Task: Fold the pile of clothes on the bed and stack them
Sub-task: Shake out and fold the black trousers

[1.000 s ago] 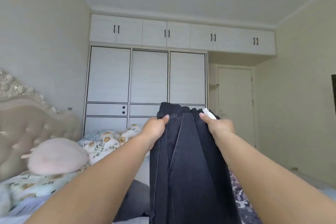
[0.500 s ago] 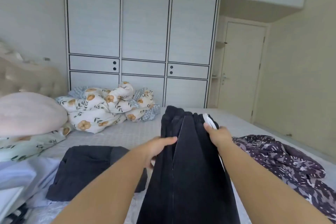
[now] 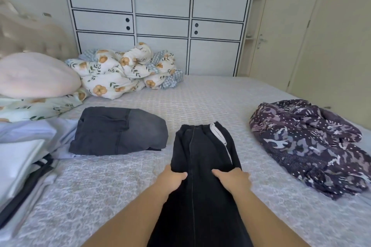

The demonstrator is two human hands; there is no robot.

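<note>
Two hands are yours here, and all else lies on the wide grey-white bed [image 3: 210, 94]. At its far edge sits a bunched floral quilt [image 3: 124, 72], with a pink pillow [image 3: 36, 75] to its left. On your right lies a crumpled purple patterned garment [image 3: 309, 146]; to the left rests a folded grey pair of jeans [image 3: 118, 131]. Straight before you the black trousers [image 3: 200, 146] lie lengthwise, waistband away from you. Your left hand [image 3: 172, 179] grasps their left edge, thumb on top; your right hand [image 3: 232, 177] grasps the right edge likewise.
</note>
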